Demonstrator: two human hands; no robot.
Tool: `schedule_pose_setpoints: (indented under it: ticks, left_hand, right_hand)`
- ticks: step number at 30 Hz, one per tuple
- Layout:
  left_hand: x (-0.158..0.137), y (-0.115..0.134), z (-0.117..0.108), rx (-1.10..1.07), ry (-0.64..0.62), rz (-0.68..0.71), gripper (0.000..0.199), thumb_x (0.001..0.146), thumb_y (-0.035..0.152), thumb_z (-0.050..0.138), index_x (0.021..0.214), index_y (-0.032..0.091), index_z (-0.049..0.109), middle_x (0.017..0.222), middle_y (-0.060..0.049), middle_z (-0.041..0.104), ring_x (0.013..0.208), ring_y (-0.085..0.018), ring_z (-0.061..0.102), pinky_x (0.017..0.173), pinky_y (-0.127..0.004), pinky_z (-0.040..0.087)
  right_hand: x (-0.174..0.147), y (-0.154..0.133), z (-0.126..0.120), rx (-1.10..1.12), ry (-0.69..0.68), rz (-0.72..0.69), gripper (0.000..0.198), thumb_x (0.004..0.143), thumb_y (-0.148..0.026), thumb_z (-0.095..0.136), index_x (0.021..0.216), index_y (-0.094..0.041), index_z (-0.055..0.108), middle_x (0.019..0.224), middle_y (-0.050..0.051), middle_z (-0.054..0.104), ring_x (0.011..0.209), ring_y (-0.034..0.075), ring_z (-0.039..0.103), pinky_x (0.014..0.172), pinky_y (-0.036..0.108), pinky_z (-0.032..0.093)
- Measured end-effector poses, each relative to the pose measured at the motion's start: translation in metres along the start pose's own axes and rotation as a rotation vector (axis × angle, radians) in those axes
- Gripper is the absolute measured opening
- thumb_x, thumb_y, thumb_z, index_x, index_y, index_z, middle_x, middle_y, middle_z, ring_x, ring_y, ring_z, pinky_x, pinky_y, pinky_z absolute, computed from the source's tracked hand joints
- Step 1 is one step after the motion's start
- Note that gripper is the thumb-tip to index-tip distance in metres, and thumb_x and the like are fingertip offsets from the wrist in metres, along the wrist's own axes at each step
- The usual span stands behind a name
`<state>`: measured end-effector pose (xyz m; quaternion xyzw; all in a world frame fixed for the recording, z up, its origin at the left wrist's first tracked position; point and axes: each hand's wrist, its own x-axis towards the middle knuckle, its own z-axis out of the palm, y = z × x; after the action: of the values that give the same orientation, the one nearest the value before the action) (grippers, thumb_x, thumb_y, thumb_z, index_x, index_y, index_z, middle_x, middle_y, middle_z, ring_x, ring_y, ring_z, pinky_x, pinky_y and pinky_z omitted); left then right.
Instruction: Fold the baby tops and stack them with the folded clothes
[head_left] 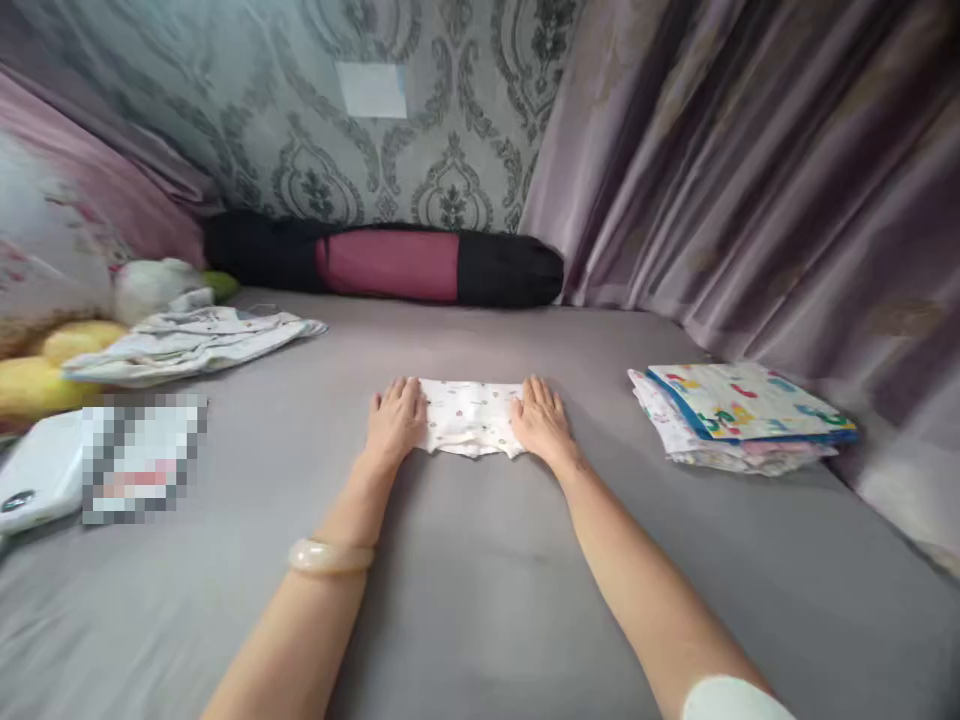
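A small white cloth garment (472, 415) with a tiny dotted print lies folded flat on the grey bed sheet (480, 600). Its lower edge is uneven, and I cannot tell what kind of garment it is. My left hand (397, 415) rests flat on its left end, fingers stretched forward. On the opposite end lies my right hand (544, 418), palm down with the fingers extended. Both hands press on the cloth without gripping it. A pale bangle (331, 556) circles my left forearm.
At right sits a stack of folded printed cloths (742, 410). Crumpled white cloth (202, 345) lies at left near yellow plush toys (45, 375), a white device (45, 470) and a blurred-out item (142, 460). A black and maroon roll (386, 263) lies along the wall, beside curtains (675, 150).
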<state>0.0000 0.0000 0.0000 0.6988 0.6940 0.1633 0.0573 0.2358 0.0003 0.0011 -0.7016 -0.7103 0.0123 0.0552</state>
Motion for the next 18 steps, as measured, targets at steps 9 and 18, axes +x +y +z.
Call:
schedule_pose_setpoints:
  ticks: [9,18]
  left_hand:
    - [0.001,-0.005,-0.015,0.017,0.086,-0.109,0.038,0.092,0.031,0.044,0.123,0.016,0.058,0.122,-0.017,0.059,0.114,-0.033,0.053,0.091,-0.043,0.042]
    - [0.008,-0.014,-0.014,-0.158,0.161,-0.181,0.034,0.090,0.028,0.045,0.116,0.017,0.064,0.111,-0.014,0.065,0.109,-0.031,0.054,0.092,-0.043,0.041]
  right_hand:
    - [-0.001,-0.021,-0.011,0.015,0.032,-0.078,0.057,0.099,-0.034,0.020,0.146,-0.006,0.034,0.155,0.014,0.027,0.145,0.025,0.014,0.117,0.048,0.005]
    - [-0.004,-0.040,-0.004,0.096,-0.067,-0.107,0.059,0.100,-0.040,0.016,0.150,-0.010,0.028,0.156,0.013,0.024,0.145,0.025,0.016,0.117,0.045,0.008]
